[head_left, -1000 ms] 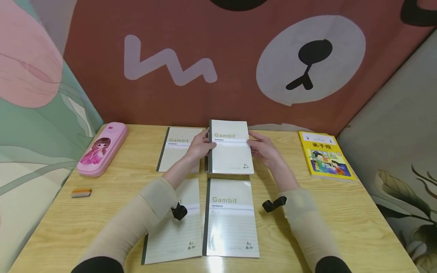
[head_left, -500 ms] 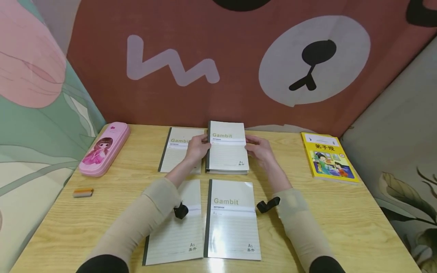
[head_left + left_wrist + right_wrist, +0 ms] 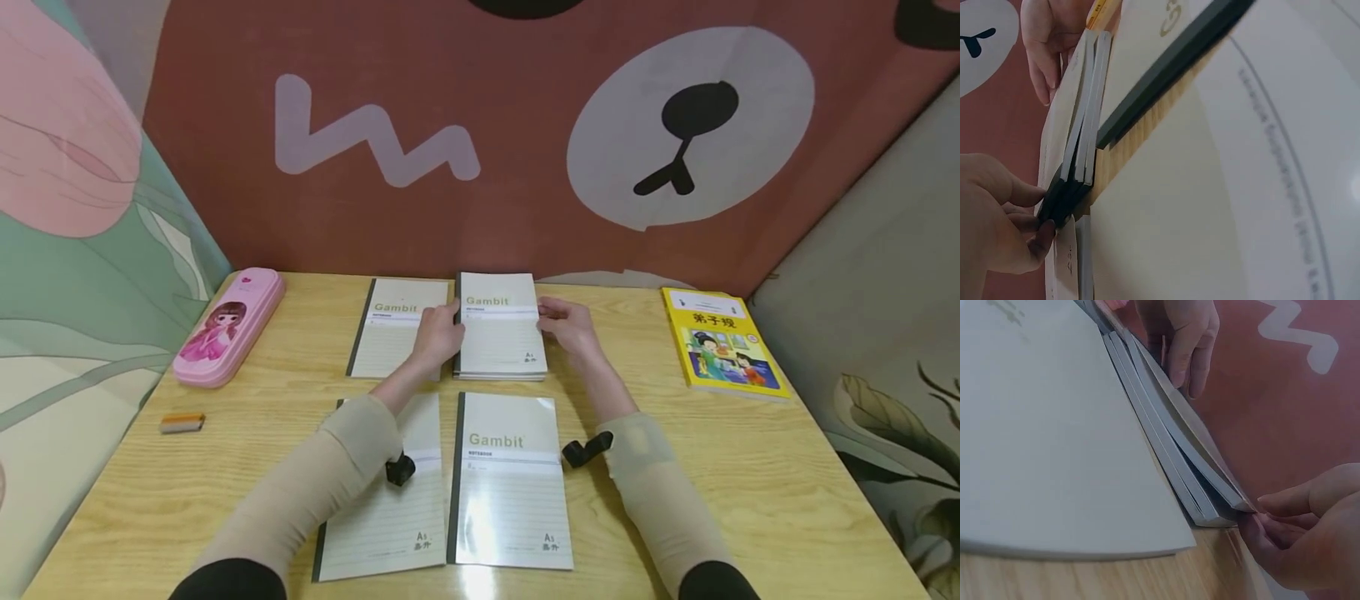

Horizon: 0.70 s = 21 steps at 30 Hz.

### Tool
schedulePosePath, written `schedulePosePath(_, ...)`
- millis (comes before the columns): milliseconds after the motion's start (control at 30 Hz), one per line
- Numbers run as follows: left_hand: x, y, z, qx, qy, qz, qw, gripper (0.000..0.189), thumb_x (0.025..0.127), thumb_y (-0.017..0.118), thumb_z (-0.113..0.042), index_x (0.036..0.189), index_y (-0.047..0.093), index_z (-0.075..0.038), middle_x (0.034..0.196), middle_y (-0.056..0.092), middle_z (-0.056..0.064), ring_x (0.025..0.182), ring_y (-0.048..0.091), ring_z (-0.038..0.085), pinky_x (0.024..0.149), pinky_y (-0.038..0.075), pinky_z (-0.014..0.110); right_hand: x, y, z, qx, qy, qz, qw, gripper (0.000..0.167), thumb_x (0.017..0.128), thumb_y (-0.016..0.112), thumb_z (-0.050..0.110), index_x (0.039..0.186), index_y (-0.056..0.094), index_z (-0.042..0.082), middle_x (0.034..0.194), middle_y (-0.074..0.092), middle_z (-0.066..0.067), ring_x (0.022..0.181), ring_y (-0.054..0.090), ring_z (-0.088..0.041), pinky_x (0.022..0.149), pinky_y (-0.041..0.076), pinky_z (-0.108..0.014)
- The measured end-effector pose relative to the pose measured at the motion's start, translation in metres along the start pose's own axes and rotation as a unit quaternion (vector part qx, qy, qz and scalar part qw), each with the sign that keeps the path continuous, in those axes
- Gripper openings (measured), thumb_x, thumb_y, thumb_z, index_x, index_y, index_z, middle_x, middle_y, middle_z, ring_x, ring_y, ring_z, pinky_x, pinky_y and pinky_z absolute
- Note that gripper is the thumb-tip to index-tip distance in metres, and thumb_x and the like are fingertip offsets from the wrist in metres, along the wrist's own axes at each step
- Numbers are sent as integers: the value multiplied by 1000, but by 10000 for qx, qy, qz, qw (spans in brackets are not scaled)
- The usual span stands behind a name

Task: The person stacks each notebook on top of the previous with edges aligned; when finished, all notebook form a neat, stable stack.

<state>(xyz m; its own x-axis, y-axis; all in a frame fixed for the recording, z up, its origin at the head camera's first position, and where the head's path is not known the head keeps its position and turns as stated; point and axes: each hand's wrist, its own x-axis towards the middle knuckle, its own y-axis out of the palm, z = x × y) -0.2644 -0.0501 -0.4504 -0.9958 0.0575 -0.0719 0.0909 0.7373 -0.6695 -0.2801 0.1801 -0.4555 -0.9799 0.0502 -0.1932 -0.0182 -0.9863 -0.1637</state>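
A stack of white Gambit notebooks [image 3: 498, 333] with dark spines lies at the back middle of the table. My left hand [image 3: 438, 333] is at its left side; in the left wrist view, the thumb and fingers of that hand [image 3: 997, 215] pinch the dark spines [image 3: 1066, 194]. On the opposite side, my right hand [image 3: 572, 329] grips the edge. The right wrist view has the right fingertips [image 3: 1260, 509] pinching the top notebook's edge [image 3: 1235, 500], which bends slightly up from those below.
One notebook [image 3: 390, 350] lies left of the stack, partly behind the left hand. Two more notebooks, a left one [image 3: 397, 517] and a right one [image 3: 510, 508], lie in front. A pink pencil case [image 3: 228, 329], a small orange-and-grey item [image 3: 182, 423] and a yellow book [image 3: 723, 346] sit toward the sides.
The top notebook, earlier held raised and offset over the stack, has come down onto it and lines up more closely. Both hands stay at its sides; the left fingers have shifted at the spine.
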Motion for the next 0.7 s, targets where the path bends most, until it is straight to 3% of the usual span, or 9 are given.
schedulePosePath(133, -1, 2, 2, 143, -26, 8, 9999, 54, 101, 48, -2, 154, 42, 2, 155, 51, 20, 145, 41, 39, 123, 38, 48, 0, 0, -1, -157, -9, 42, 9999, 52, 97, 60, -6, 148, 51, -3, 145, 57, -28, 128, 57, -28, 78, 52, -8)
schedulePosePath(333, -3, 2, 0, 187, -14, 29, 9998, 53, 102, 49, -4, 154, 42, 1, 155, 51, 19, 143, 43, 39, 121, 41, 47, -1, 1, 1, -459, 12, 21, 9989, 53, 97, 59, -5, 149, 50, -2, 144, 58, -27, 128, 58, -29, 80, 52, -12)
schedulePosePath(533, -4, 0, -1, 256, -38, 42, 9997, 53, 103, 50, -5, 155, 41, 1, 155, 51, 18, 142, 44, 38, 121, 40, 47, -3, 2, 5, -843, 39, -3, 9964, 51, 98, 60, -1, 148, 52, -2, 144, 61, -24, 127, 61, -29, 97, 58, -28)
schedulePosePath(700, -4, 2, 0, 230, -2, 71, 9997, 53, 103, 50, -4, 155, 41, 1, 156, 51, 19, 143, 43, 38, 123, 39, 47, -5, 2, 6, -983, 53, 56, 9951, 48, 99, 60, 3, 146, 52, -5, 145, 59, -25, 131, 60, -31, 111, 53, -41)
